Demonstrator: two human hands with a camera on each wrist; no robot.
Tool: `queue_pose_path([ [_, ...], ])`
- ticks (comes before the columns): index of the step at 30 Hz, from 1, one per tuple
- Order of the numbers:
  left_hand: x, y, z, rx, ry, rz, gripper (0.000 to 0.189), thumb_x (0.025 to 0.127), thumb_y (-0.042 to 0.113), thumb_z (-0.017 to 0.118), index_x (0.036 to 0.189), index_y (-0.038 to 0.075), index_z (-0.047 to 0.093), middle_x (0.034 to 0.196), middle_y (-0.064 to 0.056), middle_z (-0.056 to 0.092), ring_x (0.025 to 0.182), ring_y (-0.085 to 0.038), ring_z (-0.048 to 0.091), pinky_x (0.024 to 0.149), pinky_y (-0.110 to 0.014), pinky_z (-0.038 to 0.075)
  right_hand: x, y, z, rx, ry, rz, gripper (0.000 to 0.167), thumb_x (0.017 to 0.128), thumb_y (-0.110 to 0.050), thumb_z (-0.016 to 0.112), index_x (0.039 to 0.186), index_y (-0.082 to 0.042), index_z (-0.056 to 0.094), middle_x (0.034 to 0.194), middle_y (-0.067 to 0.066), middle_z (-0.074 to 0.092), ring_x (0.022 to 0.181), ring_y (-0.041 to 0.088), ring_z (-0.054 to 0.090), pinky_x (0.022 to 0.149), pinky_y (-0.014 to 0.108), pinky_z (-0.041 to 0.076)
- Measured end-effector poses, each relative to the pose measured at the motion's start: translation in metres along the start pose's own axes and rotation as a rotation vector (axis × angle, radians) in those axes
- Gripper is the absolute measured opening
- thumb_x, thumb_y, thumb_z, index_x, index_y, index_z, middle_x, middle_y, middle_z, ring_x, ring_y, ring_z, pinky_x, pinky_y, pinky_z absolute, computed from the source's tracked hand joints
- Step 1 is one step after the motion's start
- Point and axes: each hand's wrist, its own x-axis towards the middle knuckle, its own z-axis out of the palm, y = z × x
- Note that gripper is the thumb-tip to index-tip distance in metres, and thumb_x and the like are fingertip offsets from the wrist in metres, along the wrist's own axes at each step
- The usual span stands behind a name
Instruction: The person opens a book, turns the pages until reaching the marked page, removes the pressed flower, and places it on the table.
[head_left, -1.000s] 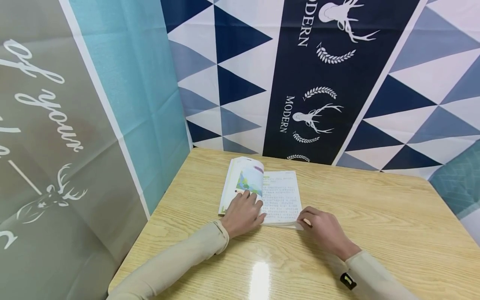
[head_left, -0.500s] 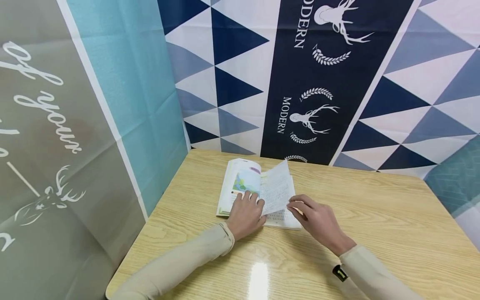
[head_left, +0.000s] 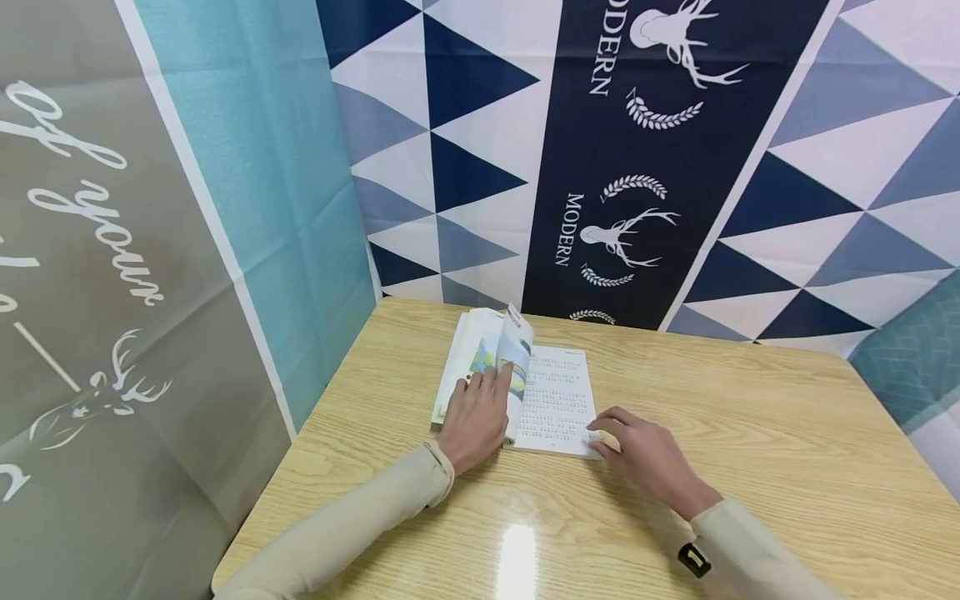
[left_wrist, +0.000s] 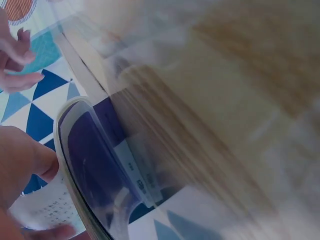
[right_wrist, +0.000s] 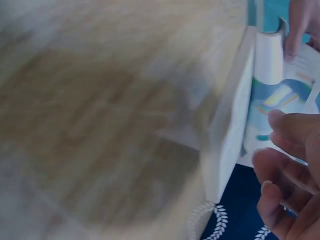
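Note:
An open book (head_left: 555, 400) lies on the wooden table, with printed text on its right page. A page (head_left: 514, 354) with a colourful picture stands partly raised over the left side. My left hand (head_left: 476, 419) rests on the left side of the book, its index finger against that raised page. The right hand (head_left: 651, 454) is at the lower right corner of the text page, thumb and fingers bent and apart. In the right wrist view, nothing shows between the right hand's fingers (right_wrist: 272, 162). The left wrist view shows the book's dark blue cover (left_wrist: 92, 155) beside the left hand (left_wrist: 20, 160).
The wooden table (head_left: 750, 417) extends around the book on both sides and in front. Behind it hangs a patterned cloth (head_left: 480, 167) with triangles and deer heads. A grey and teal cloth (head_left: 300, 208) borders the table's left edge.
The right hand lifted a page from the right side and it went over leftward, where the left index finger now touches it. The right hand is back at the right page's lower corner.

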Motion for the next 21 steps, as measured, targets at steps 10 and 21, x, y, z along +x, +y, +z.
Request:
queue_pose_path([
  [10, -0.002, -0.004, -0.001, -0.017, 0.014, 0.024, 0.031, 0.085, 0.013, 0.063, 0.116, 0.013, 0.067, 0.132, -0.022, 0.056, 0.125, -0.038, 0.051, 0.096, -0.051, 0.047, -0.011, 0.004, 0.010, -0.010, -0.144, 0.032, 0.012, 0.080, -0.020, 0.089, 0.087, -0.019, 0.079, 0.106, -0.003, 0.070, 0.076, 0.012, 0.068, 0.057, 0.030, 0.053],
  [21, -0.005, -0.004, 0.000, -0.067, -0.110, 0.147, 0.036, 0.081, 0.009, 0.073, 0.117, 0.014, 0.075, 0.119, -0.009, 0.066, 0.103, -0.023, 0.059, 0.077, -0.033, 0.054, -0.010, 0.000, 0.015, -0.058, -0.047, -0.101, 0.011, 0.083, -0.006, 0.084, 0.085, -0.014, 0.075, 0.092, -0.006, 0.068, 0.066, 0.009, 0.064, 0.054, 0.028, 0.051],
])
